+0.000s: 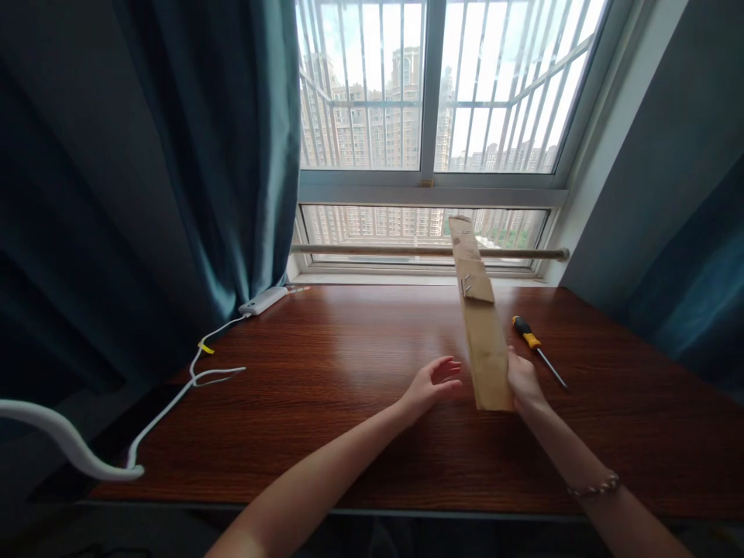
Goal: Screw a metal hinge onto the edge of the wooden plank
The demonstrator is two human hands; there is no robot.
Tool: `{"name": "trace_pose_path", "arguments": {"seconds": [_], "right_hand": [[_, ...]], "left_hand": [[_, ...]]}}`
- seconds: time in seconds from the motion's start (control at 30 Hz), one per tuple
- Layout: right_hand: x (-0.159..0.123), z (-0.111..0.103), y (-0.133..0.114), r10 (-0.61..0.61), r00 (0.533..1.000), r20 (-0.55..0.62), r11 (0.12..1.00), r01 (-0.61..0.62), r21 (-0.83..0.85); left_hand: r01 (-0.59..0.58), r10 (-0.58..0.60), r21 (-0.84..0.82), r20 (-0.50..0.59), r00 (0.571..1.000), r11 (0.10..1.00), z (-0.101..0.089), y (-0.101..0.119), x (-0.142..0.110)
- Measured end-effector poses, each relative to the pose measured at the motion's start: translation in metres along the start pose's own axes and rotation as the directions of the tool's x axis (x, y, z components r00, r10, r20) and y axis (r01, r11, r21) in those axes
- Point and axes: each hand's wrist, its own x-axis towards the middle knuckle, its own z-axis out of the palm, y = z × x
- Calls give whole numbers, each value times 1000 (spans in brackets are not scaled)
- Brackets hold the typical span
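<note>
A long, narrow piece of wood or cardboard (487, 349), tan and flat-faced, is held up above the table, its far end rising in front of the window. A shorter piece crosses it partway up, with what look like thin metal nails or screws sticking out there. My right hand (523, 378) grips its near right edge; the fingers behind it are hidden. Just left of the piece, my left hand (433, 381) is open with fingers apart, not touching it. A screwdriver (527, 333) with a black and yellow handle lies to the right of my right hand.
The glossy brown wooden table (349, 341) reaches to the window sill. A white power strip (263, 301) sits at the back left, its white cable running forward. A curved white tube (63, 442) juts in at the left. Blue curtains (244, 139) hang beside the window.
</note>
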Motion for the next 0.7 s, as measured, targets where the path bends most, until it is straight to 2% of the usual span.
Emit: {"name": "trace_pose_path", "arguments": {"seconds": [0.07,0.13,0.27,0.4,0.57,0.7], "right_hand": [[-20,24,-6,25,995,100,1000,-25,1],[-30,43,-9,22,986,167,1000,-19,-21],[-34,67,-5,23,979,203,998,-9,-68],[-34,76,5,41,982,184,994,-21,-110],[-38,76,15,62,975,212,986,-27,-165],[-40,73,14,41,975,220,986,-4,-166]], "left_hand": [[-4,3,-53,-23,1000,999,-2,2,0],[-17,10,-59,-112,994,998,-9,6,2],[42,-56,-70,-225,973,997,-27,9,4],[112,-141,-117,-282,949,987,-36,7,5],[185,-203,-87,-313,928,979,-35,5,5],[226,-234,-63,-339,911,972,-34,8,5]]}}
